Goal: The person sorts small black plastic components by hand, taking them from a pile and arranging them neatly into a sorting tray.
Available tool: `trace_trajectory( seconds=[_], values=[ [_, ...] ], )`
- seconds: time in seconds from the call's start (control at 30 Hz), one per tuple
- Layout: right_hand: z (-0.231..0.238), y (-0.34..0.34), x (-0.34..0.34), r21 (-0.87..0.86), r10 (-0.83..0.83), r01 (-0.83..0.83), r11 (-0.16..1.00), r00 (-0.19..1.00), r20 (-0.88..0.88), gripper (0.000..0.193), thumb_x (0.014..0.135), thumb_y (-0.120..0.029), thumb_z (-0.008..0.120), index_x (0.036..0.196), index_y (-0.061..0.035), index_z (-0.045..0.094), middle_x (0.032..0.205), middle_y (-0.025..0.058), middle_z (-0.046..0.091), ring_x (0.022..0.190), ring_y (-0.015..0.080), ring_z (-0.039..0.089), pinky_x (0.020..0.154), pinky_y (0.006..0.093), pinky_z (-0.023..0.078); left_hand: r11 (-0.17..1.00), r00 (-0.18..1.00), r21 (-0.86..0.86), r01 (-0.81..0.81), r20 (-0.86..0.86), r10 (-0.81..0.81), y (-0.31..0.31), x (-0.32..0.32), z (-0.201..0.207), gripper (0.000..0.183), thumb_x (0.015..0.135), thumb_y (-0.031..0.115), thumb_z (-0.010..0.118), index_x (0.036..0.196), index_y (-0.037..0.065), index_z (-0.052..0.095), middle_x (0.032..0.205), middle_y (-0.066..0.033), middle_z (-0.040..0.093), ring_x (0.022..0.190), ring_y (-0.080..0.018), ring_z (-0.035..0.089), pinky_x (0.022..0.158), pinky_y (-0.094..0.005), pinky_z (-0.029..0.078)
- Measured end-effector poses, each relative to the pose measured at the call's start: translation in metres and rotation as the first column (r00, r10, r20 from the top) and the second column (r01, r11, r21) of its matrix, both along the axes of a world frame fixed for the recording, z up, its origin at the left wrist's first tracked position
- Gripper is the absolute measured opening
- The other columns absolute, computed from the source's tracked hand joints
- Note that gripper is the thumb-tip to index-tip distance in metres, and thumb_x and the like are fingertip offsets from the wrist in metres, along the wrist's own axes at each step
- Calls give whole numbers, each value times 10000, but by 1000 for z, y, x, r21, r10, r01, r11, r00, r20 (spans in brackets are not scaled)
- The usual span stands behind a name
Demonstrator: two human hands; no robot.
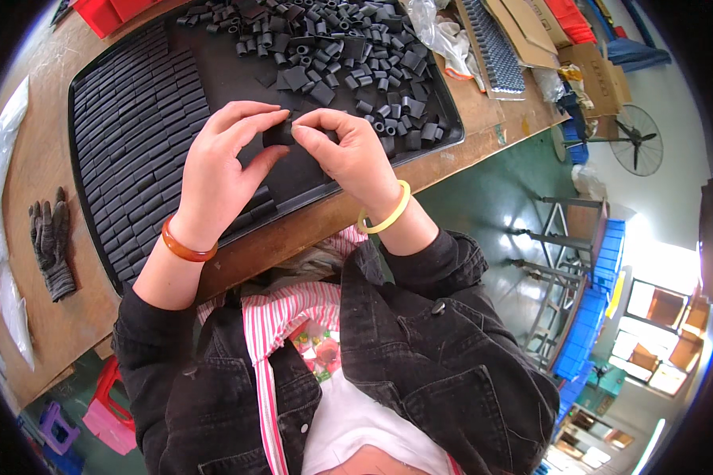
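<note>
My left hand (228, 154) and my right hand (350, 150) meet over a large black tray (238, 71). Between the left thumb and fingers is a small black piece (279, 133), dark against the tray, so its outline is hard to read. The right thumb and forefinger pinch together at the piece's right side. Tight rows of black pieces (135, 119) fill the tray's left part. A loose heap of short black tubes and flat bits (333, 51) lies in its far right part.
The tray sits on a wooden table (87, 309). A dark knitted glove (51, 245) and clear plastic film (4, 182) lie at the left. A red bin (107, 14) is at the far left; cardboard (515, 32) and a white glove (455, 47) are at the far right.
</note>
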State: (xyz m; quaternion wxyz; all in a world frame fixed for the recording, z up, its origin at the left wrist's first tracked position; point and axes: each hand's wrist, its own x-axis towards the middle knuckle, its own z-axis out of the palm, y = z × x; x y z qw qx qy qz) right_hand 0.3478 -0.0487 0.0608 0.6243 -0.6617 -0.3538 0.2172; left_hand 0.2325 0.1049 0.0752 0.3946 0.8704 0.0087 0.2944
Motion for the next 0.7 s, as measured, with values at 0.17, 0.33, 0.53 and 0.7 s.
trace_trajectory(
  seconds=[0.17, 0.33, 0.53, 0.7],
  values=[
    [16, -3, -1, -111, 34, -61, 992, 973, -230, 208, 965, -219, 661, 1052, -33, 696, 682, -88, 531, 575, -12, 438, 495, 153, 317, 998, 999, -40, -40, -19, 39, 2, 0, 1, 361, 742, 21, 780, 1094, 61, 709, 1056, -85, 669, 946, -245, 656, 830, -326, 532],
    [15, -2, -1, -116, 16, -49, 992, 962, -271, 207, 975, -216, 647, 1064, -34, 690, 679, -86, 529, 572, -7, 442, 495, 158, 328, 991, 998, -128, -47, -54, 40, -1, -2, 5, 341, 764, 20, 772, 1097, 64, 710, 1046, -76, 663, 913, -220, 651, 791, -309, 527],
    [15, -3, -2, -103, 18, -51, 993, 955, -297, 205, 976, -216, 648, 1064, -36, 691, 692, -80, 542, 577, -4, 455, 495, 163, 342, 994, 1000, -111, -20, -22, 18, 1, -1, 0, 382, 767, 34, 778, 1138, 74, 696, 1053, -71, 657, 889, -202, 640, 755, -295, 508],
    [15, -3, -2, -99, 34, -64, 993, 960, -278, 208, 972, -219, 655, 1064, -36, 691, 699, -78, 548, 579, -5, 461, 493, 164, 343, 991, 999, -134, -14, -52, 8, 0, -1, 2, 401, 765, 44, 781, 1154, 78, 691, 1053, -65, 658, 885, -196, 636, 751, -284, 495]
  ],
)
